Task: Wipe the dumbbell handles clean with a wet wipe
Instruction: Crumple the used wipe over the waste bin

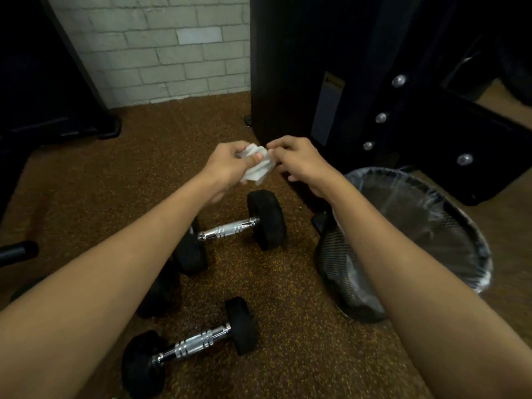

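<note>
I see the wet wipe (257,165), white and crumpled into loose folds, held up in the air above the floor. Below it lie two dumbbells on the speckled brown floor, each with black round ends and a ridged chrome handle. The far dumbbell (230,230) lies slanted, its right end further away, its left end partly hidden behind my forearm. The near dumbbell (191,345) lies at much the same slant, closer to me, well apart from the first

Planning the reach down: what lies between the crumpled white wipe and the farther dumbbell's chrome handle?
In the head view, only bare speckled brown floor shows between the crumpled white wipe and the farther dumbbell's chrome handle.
</note>
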Demonstrator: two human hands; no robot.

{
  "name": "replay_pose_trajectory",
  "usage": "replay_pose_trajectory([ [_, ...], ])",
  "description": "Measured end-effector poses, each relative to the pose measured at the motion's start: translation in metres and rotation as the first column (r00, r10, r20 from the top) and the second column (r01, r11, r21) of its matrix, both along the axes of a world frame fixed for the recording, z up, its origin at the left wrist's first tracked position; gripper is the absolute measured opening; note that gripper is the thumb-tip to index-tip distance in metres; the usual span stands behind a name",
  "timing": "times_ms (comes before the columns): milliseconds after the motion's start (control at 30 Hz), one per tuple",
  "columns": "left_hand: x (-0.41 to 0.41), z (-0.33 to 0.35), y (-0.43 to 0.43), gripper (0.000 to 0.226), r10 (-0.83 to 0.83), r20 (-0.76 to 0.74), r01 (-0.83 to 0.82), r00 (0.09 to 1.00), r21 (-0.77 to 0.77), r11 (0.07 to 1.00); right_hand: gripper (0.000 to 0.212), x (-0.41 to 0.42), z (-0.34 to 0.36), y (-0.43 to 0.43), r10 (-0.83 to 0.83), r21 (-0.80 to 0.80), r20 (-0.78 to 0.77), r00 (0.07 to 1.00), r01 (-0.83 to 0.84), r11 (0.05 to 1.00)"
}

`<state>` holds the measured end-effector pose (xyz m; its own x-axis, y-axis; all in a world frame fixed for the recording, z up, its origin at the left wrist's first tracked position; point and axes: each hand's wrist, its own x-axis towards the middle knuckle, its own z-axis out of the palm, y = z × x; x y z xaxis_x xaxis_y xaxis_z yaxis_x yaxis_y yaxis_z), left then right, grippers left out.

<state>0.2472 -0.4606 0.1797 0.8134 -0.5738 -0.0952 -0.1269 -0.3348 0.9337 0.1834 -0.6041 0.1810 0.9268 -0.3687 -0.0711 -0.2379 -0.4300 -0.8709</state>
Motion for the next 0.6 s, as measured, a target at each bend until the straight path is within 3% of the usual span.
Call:
replay_pose_trajectory([
  [200, -0.016, 0.024, -0.069, 0.025, -0.119, -0.023, 0.115, 0.993, -0.125, 0.985, 0.016, -0.059, 0.031, -0.061, -0.195, 0.050, 0.098, 0.976, 0.190, 0.980],
  [367, -0.050, 0.010, -0.134, 0.026, -0.257, 0.007, 0.256, 0.967, -0.113, 0.960, 0.020, -0.112, 0.015, -0.116, -0.405, -0.112, 0.030, 0.914, 0.405, 0.907],
  [467, -0.069, -0.007, -0.157, 0.023, -0.425, 0.148, 0.422, 0.893, 0.056, 0.905, 0.016, -0.136, -0.005, -0.128, -0.402, -0.236, -0.157, 0.902, 0.361, 0.902],
  [533, -0.078, -0.019, -0.166, 0.023, -0.569, 0.260, 0.509, 0.780, 0.267, 0.819, 0.012, -0.148, -0.021, -0.130, -0.372, -0.241, -0.254, 0.893, 0.314, 0.918],
  [600, -0.085, -0.030, -0.170, 0.024, -0.671, 0.277, 0.537, 0.687, 0.428, 0.727, 0.011, -0.156, -0.037, -0.129, -0.363, -0.234, -0.321, 0.875, 0.298, 0.925],
])
